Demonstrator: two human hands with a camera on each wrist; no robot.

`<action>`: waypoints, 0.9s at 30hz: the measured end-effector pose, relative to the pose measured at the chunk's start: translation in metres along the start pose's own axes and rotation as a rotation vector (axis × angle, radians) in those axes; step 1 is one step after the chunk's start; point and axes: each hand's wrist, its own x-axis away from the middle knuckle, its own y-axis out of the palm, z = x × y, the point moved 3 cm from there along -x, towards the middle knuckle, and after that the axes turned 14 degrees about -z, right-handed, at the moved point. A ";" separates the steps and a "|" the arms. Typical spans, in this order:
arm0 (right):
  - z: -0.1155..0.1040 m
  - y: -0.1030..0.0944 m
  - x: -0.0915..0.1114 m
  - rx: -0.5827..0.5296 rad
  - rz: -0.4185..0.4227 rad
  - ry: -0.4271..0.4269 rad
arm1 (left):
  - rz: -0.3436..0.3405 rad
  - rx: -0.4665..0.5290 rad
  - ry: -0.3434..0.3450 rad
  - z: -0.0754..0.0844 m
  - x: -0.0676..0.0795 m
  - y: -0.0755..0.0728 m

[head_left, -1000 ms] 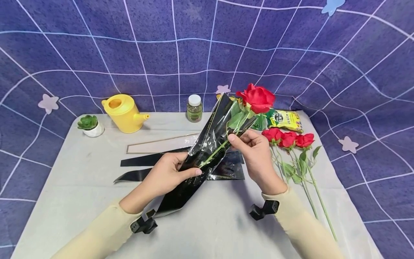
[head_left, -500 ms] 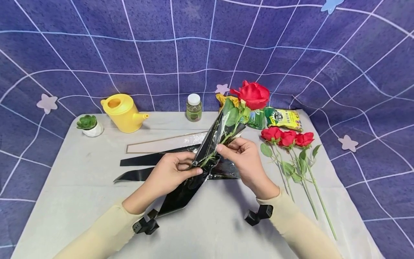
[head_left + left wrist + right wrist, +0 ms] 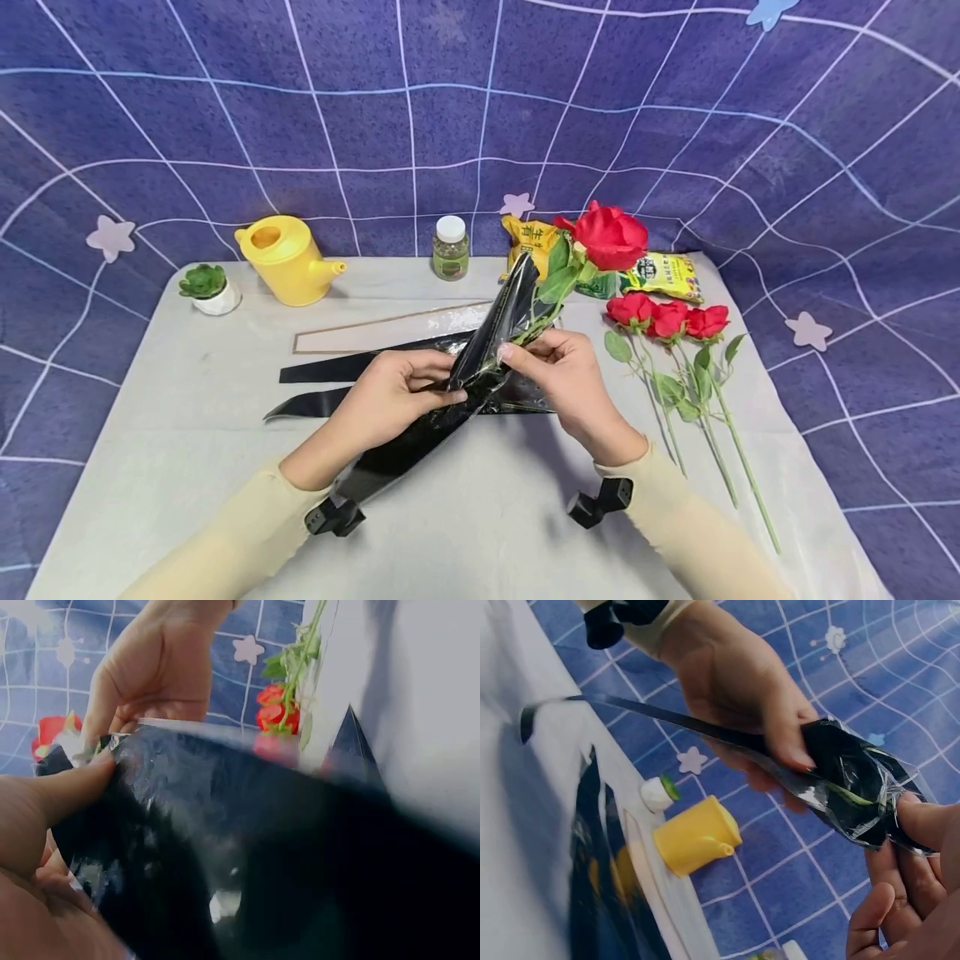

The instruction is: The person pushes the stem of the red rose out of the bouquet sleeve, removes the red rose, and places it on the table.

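Observation:
In the head view a red rose (image 3: pixel 609 237) with green leaves (image 3: pixel 558 279) sticks out of the top of a black, clear-fronted flower sleeve (image 3: pixel 408 446). The sleeve slants up to the right above the table. My left hand (image 3: pixel 390 400) grips its middle, thumb on the near face. Higher up, my right hand (image 3: pixel 564 382) pinches the crumpled film around the rose stem (image 3: pixel 536 329). From the right wrist, part of the green stem (image 3: pixel 847 793) shows through the clear film between both thumbs. The sleeve (image 3: pixel 217 787) fills much of the left wrist view.
Flat black sleeves (image 3: pixel 322 369) and a pale brown-edged one (image 3: pixel 352 333) lie behind the hands. Several red roses (image 3: pixel 667 321) lie right. Along the back stand a potted succulent (image 3: pixel 204 283), yellow watering can (image 3: pixel 285 267), white-capped jar (image 3: pixel 451 250) and bags (image 3: pixel 663 275).
The right hand has slid down the sleeve toward the left hand, and the film has bunched up. The rose head shifted left, then back right and a little lower.

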 end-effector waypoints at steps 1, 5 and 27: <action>-0.002 -0.002 0.000 0.010 -0.001 -0.004 | -0.001 -0.025 -0.007 -0.001 0.001 -0.002; -0.006 -0.009 -0.002 0.049 -0.012 -0.007 | 0.002 -0.121 -0.047 0.000 0.006 -0.007; -0.008 -0.022 -0.006 -0.008 0.085 -0.016 | -0.037 -0.311 -0.020 0.001 0.012 -0.020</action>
